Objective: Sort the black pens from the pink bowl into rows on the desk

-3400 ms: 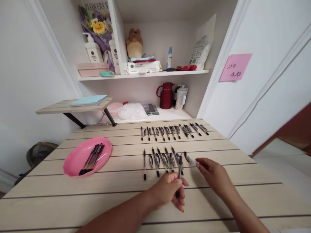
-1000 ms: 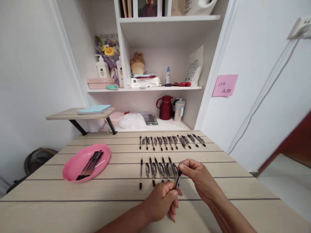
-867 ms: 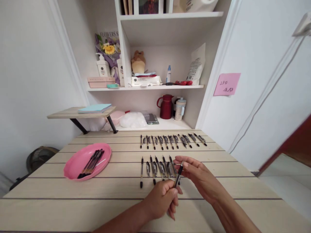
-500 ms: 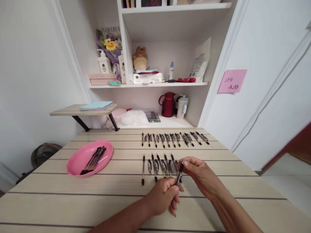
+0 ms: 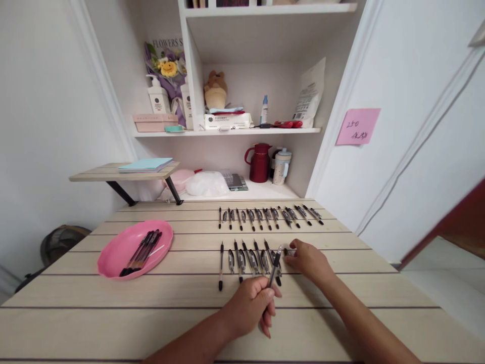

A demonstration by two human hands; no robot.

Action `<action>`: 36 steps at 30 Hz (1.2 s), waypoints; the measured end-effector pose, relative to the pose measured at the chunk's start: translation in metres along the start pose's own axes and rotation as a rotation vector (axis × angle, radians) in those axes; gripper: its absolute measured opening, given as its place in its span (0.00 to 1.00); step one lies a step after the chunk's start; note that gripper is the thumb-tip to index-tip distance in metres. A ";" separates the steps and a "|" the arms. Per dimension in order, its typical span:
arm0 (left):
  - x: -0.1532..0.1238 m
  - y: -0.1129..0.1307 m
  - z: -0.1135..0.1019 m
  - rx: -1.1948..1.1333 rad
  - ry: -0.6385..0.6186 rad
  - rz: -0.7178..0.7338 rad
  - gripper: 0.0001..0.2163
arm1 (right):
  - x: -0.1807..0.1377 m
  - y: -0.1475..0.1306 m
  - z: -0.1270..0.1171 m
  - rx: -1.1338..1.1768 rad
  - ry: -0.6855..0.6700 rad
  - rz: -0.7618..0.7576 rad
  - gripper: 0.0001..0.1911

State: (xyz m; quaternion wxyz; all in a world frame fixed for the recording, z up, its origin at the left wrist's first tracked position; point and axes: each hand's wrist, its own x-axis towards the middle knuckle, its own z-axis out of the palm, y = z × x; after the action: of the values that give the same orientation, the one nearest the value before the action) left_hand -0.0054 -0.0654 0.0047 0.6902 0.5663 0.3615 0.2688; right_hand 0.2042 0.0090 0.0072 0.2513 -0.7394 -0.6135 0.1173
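My left hand [image 5: 254, 306] is closed around a gel pen [image 5: 275, 265], whose bare writing tip points up and away from me. Just beyond it, my right hand [image 5: 308, 260] reaches low over the table at the right end of the nearer row, fingers bent around a small dark pen cap [image 5: 286, 252]. That nearer row holds several uncapped pens [image 5: 222, 265] with loose caps [image 5: 231, 261] lying between them. Farther back lies a second row of pens [image 5: 248, 219] and caps. To the left, a pink tray [image 5: 108, 253] holds several capped pens [image 5: 142, 253] and a white stick.
A small raised shelf [image 5: 91, 175] with blue paper stands at the table's back left. Behind the table, the white shelving [image 5: 265, 132] carries a red jug [image 5: 259, 164], a pale bottle [image 5: 281, 167] and a plastic bag [image 5: 207, 183]. A pink note is stuck on the right wall.
My right hand has come away from the pen's tip with the cap and moved right, down to the table. The pen in my left hand now shows its bare tip.
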 end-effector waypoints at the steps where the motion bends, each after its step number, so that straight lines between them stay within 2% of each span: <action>1: 0.000 0.000 0.000 0.002 0.000 -0.001 0.09 | -0.001 0.001 0.004 0.033 -0.012 0.007 0.11; 3: -0.001 0.001 0.000 0.003 0.004 -0.006 0.08 | -0.003 -0.001 0.004 0.258 -0.056 0.017 0.10; 7: -0.002 0.002 0.001 -0.005 -0.008 -0.014 0.08 | -0.013 -0.021 -0.019 1.006 -0.160 0.016 0.14; 10: -0.002 0.001 0.001 -0.006 -0.035 -0.017 0.08 | -0.026 -0.042 -0.037 1.242 -0.116 -0.006 0.16; 14: -0.002 0.000 0.001 -0.004 -0.035 -0.014 0.08 | -0.039 -0.060 -0.045 1.220 -0.108 -0.051 0.16; 19: -0.004 0.003 0.001 -0.001 -0.039 0.008 0.09 | -0.047 -0.060 -0.044 1.106 -0.231 -0.118 0.14; 24: -0.003 0.003 0.000 -0.008 -0.041 0.035 0.10 | -0.054 -0.061 -0.035 1.093 -0.313 -0.104 0.16; 36: -0.006 0.006 0.000 0.110 0.056 0.081 0.10 | -0.063 -0.068 -0.020 1.100 -0.266 -0.087 0.15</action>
State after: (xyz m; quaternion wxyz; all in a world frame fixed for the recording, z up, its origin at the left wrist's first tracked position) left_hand -0.0090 -0.0686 0.0117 0.6360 0.6100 0.3716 0.2920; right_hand 0.1421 -0.0478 0.0504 0.5247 -0.4528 -0.5182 0.5011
